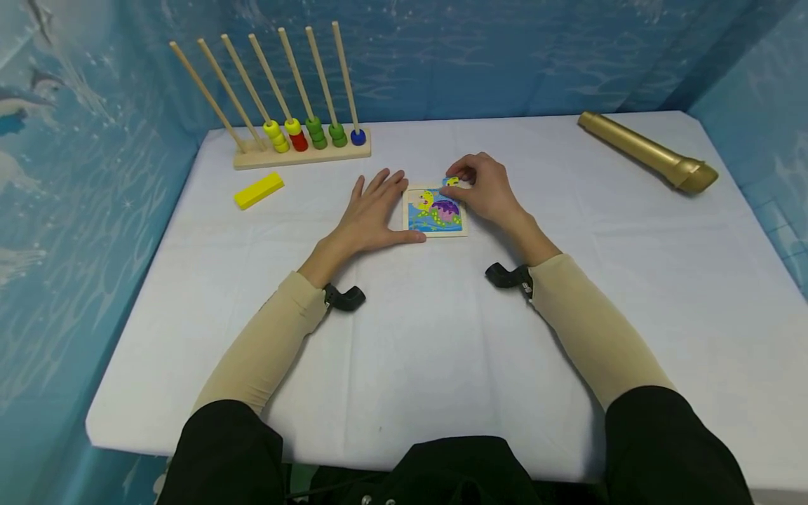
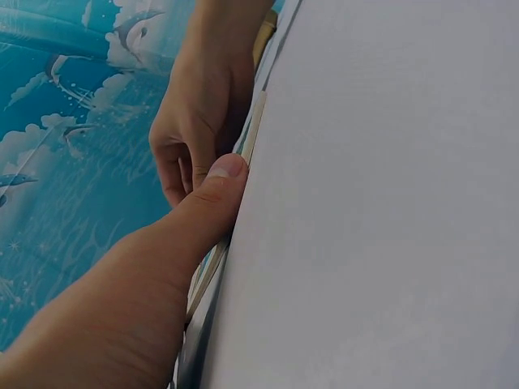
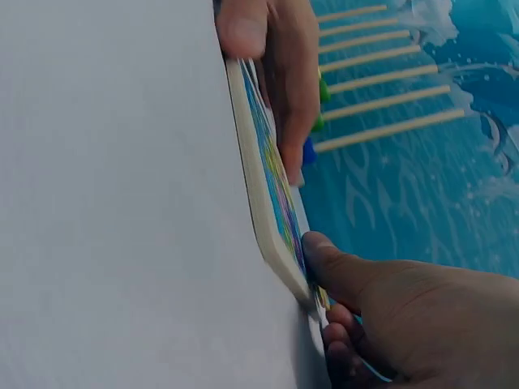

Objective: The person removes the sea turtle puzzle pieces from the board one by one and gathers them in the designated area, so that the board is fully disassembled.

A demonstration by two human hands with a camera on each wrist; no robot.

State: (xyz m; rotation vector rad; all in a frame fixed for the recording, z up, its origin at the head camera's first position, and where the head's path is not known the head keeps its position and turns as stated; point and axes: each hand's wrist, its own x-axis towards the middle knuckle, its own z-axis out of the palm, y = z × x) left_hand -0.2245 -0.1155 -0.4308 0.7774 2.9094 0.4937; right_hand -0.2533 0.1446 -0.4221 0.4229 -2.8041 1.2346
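At the centre of the head view lies the picture puzzle (image 1: 435, 220); the left hand (image 1: 372, 217), fingers spread, has its thumb on the lower-left edge, while the right hand (image 1: 487, 188) pinches a blue-and-yellow piece (image 1: 452, 182) at the upper-right corner.

Place: I looked onto a screened-off tabletop set.
Walls (image 1: 480, 63): I saw them blue, sea-printed, close around.
Table (image 1: 404, 365): I saw it white-covered, bearing a bead rack (image 1: 303, 158).
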